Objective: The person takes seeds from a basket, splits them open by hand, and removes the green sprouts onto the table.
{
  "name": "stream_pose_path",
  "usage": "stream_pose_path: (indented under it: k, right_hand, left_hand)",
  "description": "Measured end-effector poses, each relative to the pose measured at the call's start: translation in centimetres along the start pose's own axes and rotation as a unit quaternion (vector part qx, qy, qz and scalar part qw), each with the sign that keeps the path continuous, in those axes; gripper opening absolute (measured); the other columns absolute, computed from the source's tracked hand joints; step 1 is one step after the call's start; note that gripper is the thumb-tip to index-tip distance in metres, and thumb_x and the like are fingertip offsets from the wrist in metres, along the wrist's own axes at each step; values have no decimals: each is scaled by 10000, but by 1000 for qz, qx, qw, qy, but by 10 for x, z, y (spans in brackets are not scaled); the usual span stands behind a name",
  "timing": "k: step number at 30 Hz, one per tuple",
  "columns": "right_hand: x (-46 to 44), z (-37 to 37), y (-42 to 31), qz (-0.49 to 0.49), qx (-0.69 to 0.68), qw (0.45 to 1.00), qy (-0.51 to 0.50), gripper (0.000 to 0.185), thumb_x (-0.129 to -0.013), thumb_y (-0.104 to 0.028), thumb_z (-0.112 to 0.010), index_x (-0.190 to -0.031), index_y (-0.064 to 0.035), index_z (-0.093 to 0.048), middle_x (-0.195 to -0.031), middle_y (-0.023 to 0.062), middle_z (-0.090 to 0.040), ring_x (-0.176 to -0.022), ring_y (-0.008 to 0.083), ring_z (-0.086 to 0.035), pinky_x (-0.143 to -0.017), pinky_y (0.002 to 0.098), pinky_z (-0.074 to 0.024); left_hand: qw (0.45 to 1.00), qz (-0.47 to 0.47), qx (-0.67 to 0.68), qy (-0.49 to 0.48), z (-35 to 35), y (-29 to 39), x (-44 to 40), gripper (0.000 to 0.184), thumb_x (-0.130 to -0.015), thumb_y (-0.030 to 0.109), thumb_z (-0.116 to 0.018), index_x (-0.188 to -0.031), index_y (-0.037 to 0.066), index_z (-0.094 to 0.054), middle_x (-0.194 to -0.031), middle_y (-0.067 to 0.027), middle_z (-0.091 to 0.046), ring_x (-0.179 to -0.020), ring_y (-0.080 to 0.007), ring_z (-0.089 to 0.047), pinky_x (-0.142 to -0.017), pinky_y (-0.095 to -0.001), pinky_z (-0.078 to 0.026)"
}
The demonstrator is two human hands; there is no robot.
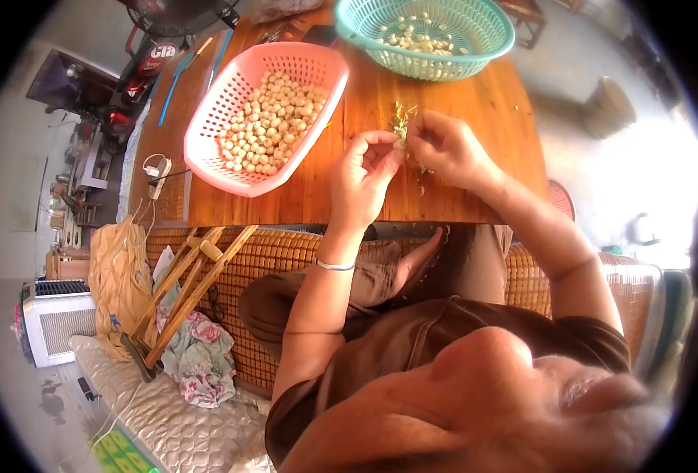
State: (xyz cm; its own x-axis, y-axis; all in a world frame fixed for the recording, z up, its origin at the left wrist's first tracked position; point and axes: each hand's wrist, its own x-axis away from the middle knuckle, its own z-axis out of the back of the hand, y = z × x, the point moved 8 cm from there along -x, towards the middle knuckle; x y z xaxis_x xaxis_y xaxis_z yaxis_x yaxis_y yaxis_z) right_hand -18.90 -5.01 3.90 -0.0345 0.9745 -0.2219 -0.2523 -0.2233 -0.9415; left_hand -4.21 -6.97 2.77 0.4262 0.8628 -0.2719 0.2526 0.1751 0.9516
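My left hand (369,169) is above the table's near edge, thumb and forefinger pinching a small pale seed (399,144) that looks like a lotus seed. Close beside it, my right hand (447,150) has its fingers curled together near the seed; what they hold is hidden. Just beyond the fingertips lies a little heap of green and yellowish scraps (401,117). A pink plastic basket (199,142) on the left holds many round, cream-coloured seeds (274,122). Farther back, a teal round basket (428,69) contains fewer pale pieces (418,41).
The wooden table (491,102) ends just below my hands. A blue stick-like tool (174,88) and a white plug with cable (157,175) lie along its left side. Wooden crutches (195,296) and a floral cloth (199,355) rest on the woven bench (243,315).
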Motion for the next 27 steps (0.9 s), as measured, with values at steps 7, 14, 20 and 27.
stream_pose_path:
  k: [7, 14, 20, 27]
  right_hand:
    - [1, 3, -12, 36, 9, 999, 40, 59, -927, -50, -595, -956, 2, -595, -777, 28, -653, -711, 58, -606, -630, 241, -504]
    - [0, 4, -13, 24, 5, 999, 34, 83, -920, -47, -646, -984, 4, -632, -794, 30, -676, -741, 64, -641, -661, 237, -525]
    - [4, 1, -31, 97, 56, 993, 27, 118, -901, -86, -696, -971, -2, -653, -809, 47, -699, -719, 79, -651, -660, 246, -532]
    - [4, 3, -29, 72, 90, 992, 44, 101, -868, -82, -717, -929, -12, -675, -773, 60, -702, -685, 112, -667, -636, 265, -538]
  left_hand:
    - [999, 21, 46, 17, -1, 4, 0, 148, -970, 89, -634, -1091, 9, -604, -962, -26, -670, -865, -89, -632, -807, -243, -532]
    - [997, 14, 69, 13, 2, 0, 0, 144, -965, 91, -641, -1089, 24, -609, -1010, -32, -671, -885, -103, -650, -826, -253, -539]
    - [999, -8, 32, 12, 2, -1, -1, 145, -955, 54, -645, -1095, 25, -618, -972, -12, -670, -876, -71, -624, -817, -227, -514]
    - [999, -36, -19, 31, 4, 1, -1, 94, -949, 58, -658, -1034, 23, -639, -876, 23, -638, -779, -36, -558, -698, -190, -459]
